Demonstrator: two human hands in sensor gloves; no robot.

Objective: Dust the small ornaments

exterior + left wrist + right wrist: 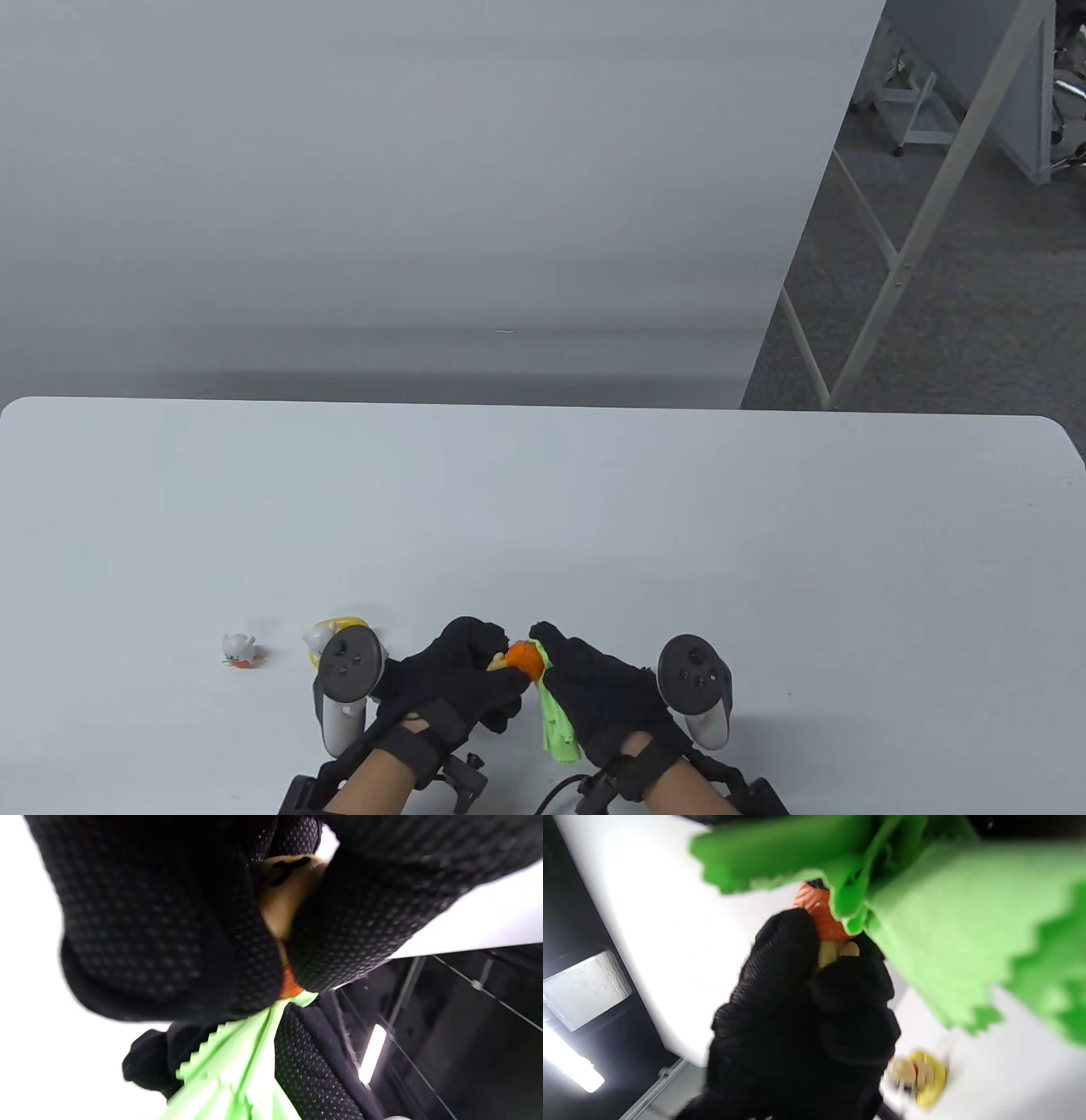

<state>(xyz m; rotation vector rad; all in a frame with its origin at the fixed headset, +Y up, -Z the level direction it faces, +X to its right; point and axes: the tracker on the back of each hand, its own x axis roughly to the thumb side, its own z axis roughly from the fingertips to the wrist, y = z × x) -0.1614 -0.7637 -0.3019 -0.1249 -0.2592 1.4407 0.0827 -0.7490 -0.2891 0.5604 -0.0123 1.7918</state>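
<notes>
- Table view, near edge of the white table (pixel 594 509): both gloved hands meet in the middle, close to the person.
- From where I stand, the left hand (pixel 458 675) grips a small orange ornament (pixel 524 658), fingers curled around its pale lower part so the orange top sticks out toward the other hand.
- The right hand (pixel 607 688) holds a bright green cloth (pixel 556 722), bunched against the orange top; the loose end hangs down between the two wrists.
- Left wrist view shows the same thing up close: the black glove fingers (pixel 169 921) wrap the ornament's cream-coloured body (pixel 282 899), a sliver of orange showing just below, and the cloth's zigzag edge (pixel 229 1065) touches it.
- Right wrist view: the cloth (pixel 946 921) fills the top and right, pressed onto the orange piece (pixel 818 916), which the left hand's fingertips (pixel 785 942) pinch from below.
- Two more ornaments sit on the table to the left of the hands: a small white cat figure (pixel 237 649) on an orange base, well apart from the hands, and a white and yellow figure (pixel 327 635) just beside the left hand's tracker (pixel 346 679), partly hidden by it.
- That yellow figure (pixel 920 1077) appears blurred in the right wrist view too, lying on the table.
</notes>
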